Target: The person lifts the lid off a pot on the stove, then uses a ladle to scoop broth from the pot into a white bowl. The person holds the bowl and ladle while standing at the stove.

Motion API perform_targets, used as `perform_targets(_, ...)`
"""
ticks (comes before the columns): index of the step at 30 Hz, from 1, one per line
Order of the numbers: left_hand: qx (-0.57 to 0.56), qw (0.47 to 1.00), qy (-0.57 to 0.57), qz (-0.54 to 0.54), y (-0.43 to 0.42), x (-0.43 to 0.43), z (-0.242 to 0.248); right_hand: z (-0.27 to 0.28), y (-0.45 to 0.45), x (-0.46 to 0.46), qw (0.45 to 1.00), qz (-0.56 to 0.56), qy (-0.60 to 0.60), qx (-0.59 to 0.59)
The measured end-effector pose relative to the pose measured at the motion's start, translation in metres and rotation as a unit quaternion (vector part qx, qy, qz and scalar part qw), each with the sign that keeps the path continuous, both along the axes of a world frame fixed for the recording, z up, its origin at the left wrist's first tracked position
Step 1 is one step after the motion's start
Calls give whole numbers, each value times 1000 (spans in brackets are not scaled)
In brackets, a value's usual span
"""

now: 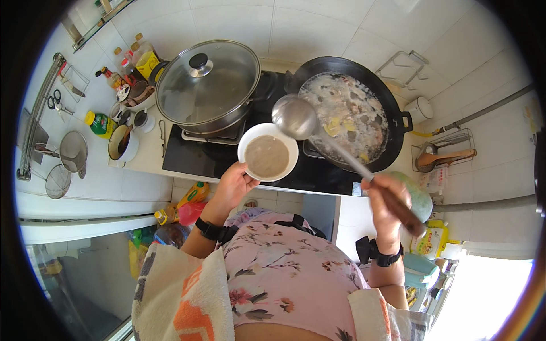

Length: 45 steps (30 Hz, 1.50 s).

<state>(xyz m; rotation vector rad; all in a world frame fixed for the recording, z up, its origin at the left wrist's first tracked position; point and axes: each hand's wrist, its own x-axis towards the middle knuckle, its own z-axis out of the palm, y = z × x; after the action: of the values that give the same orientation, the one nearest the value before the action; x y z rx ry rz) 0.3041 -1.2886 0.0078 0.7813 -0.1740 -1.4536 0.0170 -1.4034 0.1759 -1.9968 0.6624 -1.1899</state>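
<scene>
My left hand [236,183] grips a white bowl [294,158] by its near rim, over the front of the black stove top. Murky greyish-brown liquid [267,157] fills much of the bowl. In my right hand [386,209] is the dark wooden handle of a metal ladle [294,117]. The ladle's head hangs between the bowl and a black wok [330,64], partly covering the bowl's right rim in this view. Inside the wok, pale foam floats on liquid with meat pieces [362,106] and yellow slices [337,126], perhaps ginger.
A lidded steel pot [209,93] stands on the left burner of the stove [196,160]. Bottles [134,64] and a small enamel pot [123,145] crowd the left counter. Strainers [73,149] hang on the left wall. A large green melon [413,196] lies at the right, below a utensil rack [443,149].
</scene>
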Motion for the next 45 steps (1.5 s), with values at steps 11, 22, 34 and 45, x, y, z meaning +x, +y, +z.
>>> perform_targets(11,7,1000,10,11,12,11,-6,14,-111,-46,956,-244,130,-103)
perform_targets(22,37,999,-12,35,12,6,5,-18,-162,-80,901,-156,-236,330)
perform_targets(34,53,998,-30,34,12,-11,10,-56,-181,-92,844,-158,-287,425)
perform_targets(45,59,997,-32,41,15,-19,10,-65,-196,-98,836,-186,-300,420)
